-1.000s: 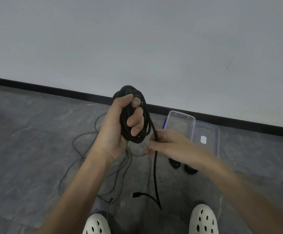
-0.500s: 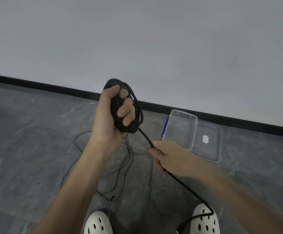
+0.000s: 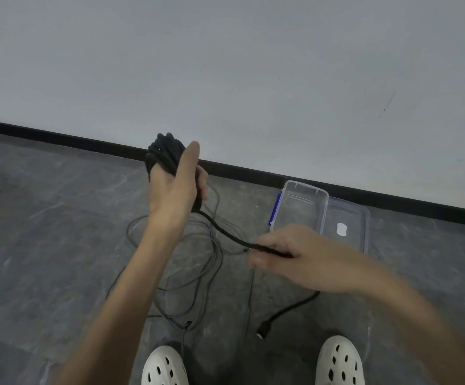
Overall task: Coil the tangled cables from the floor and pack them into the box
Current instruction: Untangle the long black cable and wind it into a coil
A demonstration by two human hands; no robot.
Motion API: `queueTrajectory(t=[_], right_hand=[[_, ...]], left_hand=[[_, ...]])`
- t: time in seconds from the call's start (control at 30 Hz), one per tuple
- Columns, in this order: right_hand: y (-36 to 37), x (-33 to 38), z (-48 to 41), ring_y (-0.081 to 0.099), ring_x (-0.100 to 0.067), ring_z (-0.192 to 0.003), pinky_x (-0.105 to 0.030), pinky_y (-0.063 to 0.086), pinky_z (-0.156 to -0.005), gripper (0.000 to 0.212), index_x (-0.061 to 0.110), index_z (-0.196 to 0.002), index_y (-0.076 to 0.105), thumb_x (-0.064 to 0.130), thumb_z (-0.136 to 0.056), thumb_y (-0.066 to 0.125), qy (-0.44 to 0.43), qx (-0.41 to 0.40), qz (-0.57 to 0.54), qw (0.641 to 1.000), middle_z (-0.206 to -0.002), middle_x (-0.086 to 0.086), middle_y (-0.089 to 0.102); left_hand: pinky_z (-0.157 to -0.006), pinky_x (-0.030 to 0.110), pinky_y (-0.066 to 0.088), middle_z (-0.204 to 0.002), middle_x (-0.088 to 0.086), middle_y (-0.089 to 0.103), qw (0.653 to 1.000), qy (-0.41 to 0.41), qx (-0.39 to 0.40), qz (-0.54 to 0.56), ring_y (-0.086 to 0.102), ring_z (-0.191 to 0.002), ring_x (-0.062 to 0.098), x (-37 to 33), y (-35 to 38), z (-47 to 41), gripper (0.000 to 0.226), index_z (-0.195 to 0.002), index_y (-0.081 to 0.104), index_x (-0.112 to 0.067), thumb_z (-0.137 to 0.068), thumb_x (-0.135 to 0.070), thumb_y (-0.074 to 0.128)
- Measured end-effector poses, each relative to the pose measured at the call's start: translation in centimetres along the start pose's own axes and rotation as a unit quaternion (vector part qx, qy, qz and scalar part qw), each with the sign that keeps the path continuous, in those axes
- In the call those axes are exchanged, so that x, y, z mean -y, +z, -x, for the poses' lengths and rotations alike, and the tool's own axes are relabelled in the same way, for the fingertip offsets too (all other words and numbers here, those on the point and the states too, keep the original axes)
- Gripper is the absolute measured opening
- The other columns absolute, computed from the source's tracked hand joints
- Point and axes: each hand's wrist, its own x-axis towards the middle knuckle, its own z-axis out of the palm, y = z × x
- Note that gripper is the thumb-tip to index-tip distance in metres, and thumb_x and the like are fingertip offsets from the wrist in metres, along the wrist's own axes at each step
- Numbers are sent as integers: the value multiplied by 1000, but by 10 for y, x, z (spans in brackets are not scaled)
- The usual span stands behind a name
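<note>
My left hand (image 3: pixel 176 187) grips a coil of thick black cable (image 3: pixel 162 154), held up in front of the baseboard. The cable's free length (image 3: pixel 223 232) runs down and right into my right hand (image 3: pixel 289 254), which pinches it. Past that hand the tail hangs down and ends in a black plug (image 3: pixel 263 329) near my right shoe. Thin grey cables (image 3: pixel 198 273) lie tangled on the floor below my hands. The clear plastic box (image 3: pixel 303 207) sits open on the floor to the right, with its lid (image 3: pixel 348 226) lying flat beside it.
A white wall with a black baseboard (image 3: pixel 59 137) runs across the back. The floor is dark grey stone. My two white perforated shoes (image 3: pixel 164 365) stand at the bottom edge, close to the grey tangle.
My left hand has turned so its back faces me, with the coil behind it. My right hand slid right along the cable, and the plug end swung to the floor by my right shoe.
</note>
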Motion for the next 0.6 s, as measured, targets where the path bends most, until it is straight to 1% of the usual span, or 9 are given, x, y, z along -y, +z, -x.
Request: queueTrajectory(t=[0.07,0.17,0.23,0.3,0.37,0.43,0.5,0.53,0.6], right_hand=[[1,6,-1,37,-4,-46,-19,31,-49,33,15,-73,60,31,-99,49,-26,-10,17,999,-51,7,39],[2,12,1,40,-11,-48,-23,33,-50,35,10,-72,59,30,-99,49,-63,-28,37,997,-55,-4,46],[-4,15,4,43,-11,-48,-20,34,-50,31,10,-75,64,27,-98,51,-78,-54,19,995,-56,-3,51],[-9,19,7,44,-11,-46,-18,34,-49,29,12,-78,68,27,-97,53,-86,-73,-4,994,-54,1,52],[-8,25,7,42,-11,-44,-16,33,-48,31,10,-78,69,27,-97,52,-99,-63,-12,993,-50,1,49],[-1,30,6,39,-16,-44,-15,33,-49,36,0,-75,65,24,-97,50,-110,-31,1,993,-50,-7,46],[5,33,7,36,-17,-45,-15,34,-50,40,-8,-72,59,21,-97,50,-116,-8,2,993,-51,-11,43],[6,33,8,35,-16,-44,-18,33,-50,40,-9,-70,58,20,-97,51,-115,-3,-1,993,-50,-10,42],[3,33,13,34,-16,-44,-22,31,-48,41,-6,-67,57,21,-97,51,-110,-1,-6,994,-50,-9,41]], left_hand=[[-45,21,43,-47,-2,51,998,16,22,-57,49,-41,13,5,3,3,48,-45,56,-29,-88,-51,53],[-46,17,43,-47,2,54,992,27,58,-112,52,-42,14,10,8,5,57,-47,55,-21,-85,-62,50],[-49,17,45,-48,3,57,989,12,76,-126,55,-44,17,13,11,6,61,-50,58,-18,-82,-69,49],[-52,20,47,-50,4,58,987,-5,104,-123,57,-46,19,16,17,9,60,-51,60,-20,-79,-72,50],[-54,22,46,-51,3,57,985,-18,136,-105,56,-47,18,17,23,12,55,-51,60,-26,-79,-72,49],[-55,25,46,-52,0,55,988,-36,139,-62,53,-48,17,16,27,14,48,-54,60,-29,-83,-67,50],[-52,25,45,-54,-4,53,991,-84,102,11,51,-47,14,13,25,12,39,-65,58,-27,-91,-55,51],[-50,23,44,-54,-5,51,989,-115,79,52,49,-46,13,11,22,10,35,-71,55,-23,-94,-50,51],[-45,19,41,-54,-6,48,982,-152,50,102,47,-44,11,9,15,6,32,-77,50,-18,-98,-43,49]])
